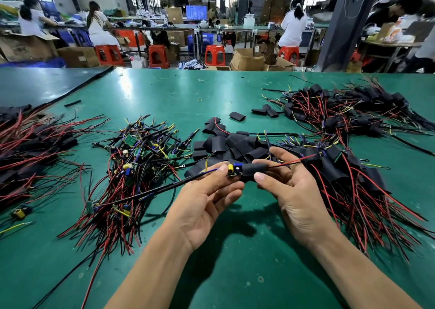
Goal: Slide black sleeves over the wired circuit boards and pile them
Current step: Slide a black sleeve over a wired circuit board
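Note:
My left hand point(207, 198) pinches a small wired circuit board point(233, 169) with yellow and blue parts, just above the green table point(235, 250). My right hand point(289, 191) grips a black sleeve point(254, 170) that covers the board's right end, with red and black wires coming out of its far side. Loose black sleeves point(223, 146) lie heaped just behind my hands. Bare wired boards point(138, 158) are piled to the left. Sleeved boards point(341, 167) are piled to the right.
A second heap of sleeved boards point(348, 111) lies at the far right, another point(28, 144) at the left edge. Stray sleeves point(237, 115) dot the middle of the table. Beyond the far edge sit people, red stools point(214, 54) and cardboard boxes.

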Demonstrator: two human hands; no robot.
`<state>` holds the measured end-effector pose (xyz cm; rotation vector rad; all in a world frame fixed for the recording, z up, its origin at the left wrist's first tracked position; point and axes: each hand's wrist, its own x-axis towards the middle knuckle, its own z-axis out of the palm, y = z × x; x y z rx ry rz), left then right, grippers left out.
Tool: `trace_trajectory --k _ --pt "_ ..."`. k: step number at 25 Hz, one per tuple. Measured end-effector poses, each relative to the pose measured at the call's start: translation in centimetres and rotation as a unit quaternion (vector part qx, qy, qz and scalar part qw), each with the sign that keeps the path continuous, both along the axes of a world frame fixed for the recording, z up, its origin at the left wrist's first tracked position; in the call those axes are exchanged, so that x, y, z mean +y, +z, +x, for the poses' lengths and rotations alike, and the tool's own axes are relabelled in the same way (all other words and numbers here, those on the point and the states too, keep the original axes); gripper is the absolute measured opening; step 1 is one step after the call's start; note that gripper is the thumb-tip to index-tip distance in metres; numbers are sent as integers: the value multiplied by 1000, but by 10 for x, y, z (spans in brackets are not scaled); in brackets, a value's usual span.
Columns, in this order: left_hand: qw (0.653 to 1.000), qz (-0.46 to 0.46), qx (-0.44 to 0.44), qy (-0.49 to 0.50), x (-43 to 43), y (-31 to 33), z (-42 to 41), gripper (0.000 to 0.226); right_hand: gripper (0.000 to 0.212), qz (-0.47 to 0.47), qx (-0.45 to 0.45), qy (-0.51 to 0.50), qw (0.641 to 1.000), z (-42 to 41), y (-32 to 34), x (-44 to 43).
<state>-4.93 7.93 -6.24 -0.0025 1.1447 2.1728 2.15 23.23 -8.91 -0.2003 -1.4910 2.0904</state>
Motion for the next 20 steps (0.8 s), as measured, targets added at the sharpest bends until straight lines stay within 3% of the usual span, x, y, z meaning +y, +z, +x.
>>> trace_trajectory --k 3,12,20 --pt "1000 -3 -5 -15 -1 -1 0 11 65 2 5 -3 1000 1 1 -2" --pt "998 -16 -20 -60 0 -2 1 13 71 -26 -22 31 999 3 1 -4" --pt "996 -16 14 -87 -1 -2 1 11 52 -90 -4 61 994 3 4 -2"
